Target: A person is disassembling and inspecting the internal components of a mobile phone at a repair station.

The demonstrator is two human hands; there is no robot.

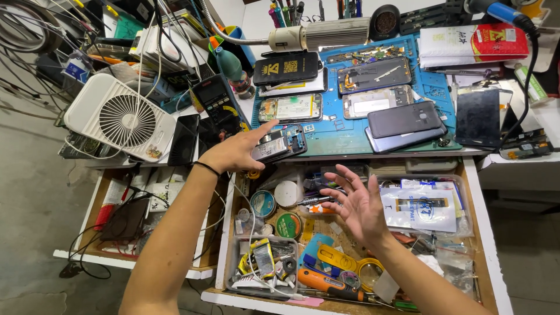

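At far left, one white square desk fan [119,118] on a cluttered white workbench [496,158]. Left hand [233,153] resting on one opened smartphone with exposed innards [280,144] at the blue repair mat's [344,137] front edge, fingers extended. Right hand [357,204] empty, spread wide above one open wooden drawer of tools [475,216]. Grey concrete floor [35,192] below.

Left hand [233,153] reaching forward, fingers extended, right hand [357,205] raised, palm open, fingers spread
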